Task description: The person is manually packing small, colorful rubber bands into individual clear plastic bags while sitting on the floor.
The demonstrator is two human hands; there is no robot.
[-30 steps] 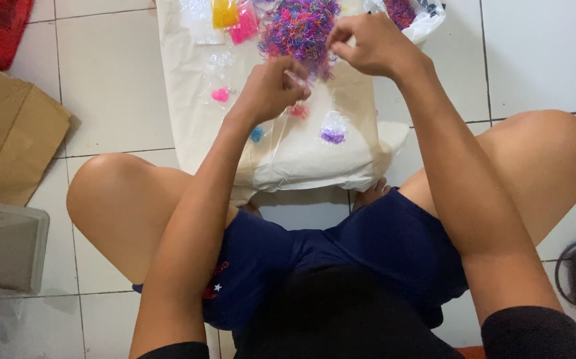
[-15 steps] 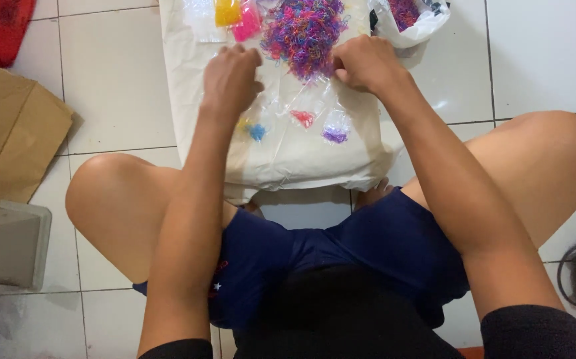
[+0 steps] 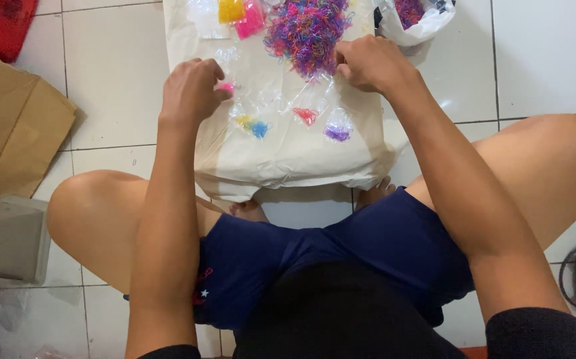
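Note:
A heap of small multicolour rubber bands (image 3: 308,30) lies at the far end of a cream sheet (image 3: 288,163) on the tiled floor. My right hand (image 3: 367,63) rests at the heap's right edge, fingers curled into the bands. My left hand (image 3: 191,90) is at the sheet's left side, fingertips pinched on a small clear bag of pink bands (image 3: 225,86). Three more small clear bags lie between my hands: one with yellow and blue bands (image 3: 254,126), one with red (image 3: 306,116), one with purple (image 3: 336,133).
A yellow packet (image 3: 230,10) and a pink packet (image 3: 251,23) lie at the sheet's far edge, a white plastic bag of bands (image 3: 417,20) to the right. Brown cardboard (image 3: 8,126) and a grey box (image 3: 5,239) lie left. My bare knees flank the sheet.
My left hand dropped from mid-air to the sheet, then slid left to the pink bag. My right hand came down to the edge of the heap. A yellow-and-blue bag now lies uncovered.

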